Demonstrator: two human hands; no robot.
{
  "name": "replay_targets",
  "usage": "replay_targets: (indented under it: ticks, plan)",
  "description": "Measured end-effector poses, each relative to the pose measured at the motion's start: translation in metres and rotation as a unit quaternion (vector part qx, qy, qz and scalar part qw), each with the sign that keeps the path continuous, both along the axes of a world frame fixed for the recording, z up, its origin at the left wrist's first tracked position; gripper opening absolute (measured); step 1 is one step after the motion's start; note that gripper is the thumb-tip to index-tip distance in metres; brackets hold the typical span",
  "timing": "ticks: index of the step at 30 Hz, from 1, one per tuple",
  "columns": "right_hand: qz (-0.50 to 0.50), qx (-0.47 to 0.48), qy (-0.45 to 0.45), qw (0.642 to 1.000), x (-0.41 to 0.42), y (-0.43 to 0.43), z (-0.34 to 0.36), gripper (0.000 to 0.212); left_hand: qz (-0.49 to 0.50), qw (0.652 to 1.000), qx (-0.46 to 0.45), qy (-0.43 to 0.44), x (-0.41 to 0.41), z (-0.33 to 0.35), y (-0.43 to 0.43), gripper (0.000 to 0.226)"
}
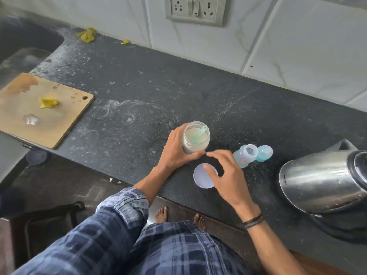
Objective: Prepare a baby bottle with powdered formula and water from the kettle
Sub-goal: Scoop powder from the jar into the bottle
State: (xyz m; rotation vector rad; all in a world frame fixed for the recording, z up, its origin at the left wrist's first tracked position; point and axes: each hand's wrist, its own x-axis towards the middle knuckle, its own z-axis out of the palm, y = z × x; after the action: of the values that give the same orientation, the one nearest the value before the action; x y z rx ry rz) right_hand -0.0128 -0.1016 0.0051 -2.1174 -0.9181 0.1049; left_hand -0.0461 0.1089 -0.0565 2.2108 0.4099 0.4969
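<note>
Head view, centre frame: your left grip (176,149) is curled round the open formula jar (195,141), which stands upright on the counter (178,92) with a teal scoop (201,132) resting in the powder. Your right grip (228,173) hangs just right of the jar, fingers loosely spread, nothing held. Its thumb overlaps the jar lid (200,180), which lies flat on the counter; contact cannot be confirmed. The baby bottle (245,155) stands uncapped further right, its teat cap (264,153) just beside it. The kettle (321,183) sits at the right edge.
</note>
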Motion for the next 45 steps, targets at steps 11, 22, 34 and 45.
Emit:
replay_targets:
  ticks: [11,22,34,45]
  plan:
    - [0.077,-0.228,-0.144,0.96,0.072,0.081,0.073,0.024,-0.005,0.999,0.02,-0.026,0.001,0.001,0.0,0.091]
    - [0.085,-0.347,-0.191,0.914,0.071,0.097,0.074,0.035,-0.027,0.999,0.006,-0.037,0.002,-0.002,0.003,0.093]
    - [0.082,-0.33,-0.163,0.926,0.073,0.097,0.077,0.019,-0.03,0.999,0.003,-0.04,0.002,-0.004,0.002,0.094]
    - [0.19,-0.298,-0.233,0.906,0.088,0.087,0.083,0.022,-0.03,0.998,0.011,-0.048,0.001,-0.003,0.003,0.096]
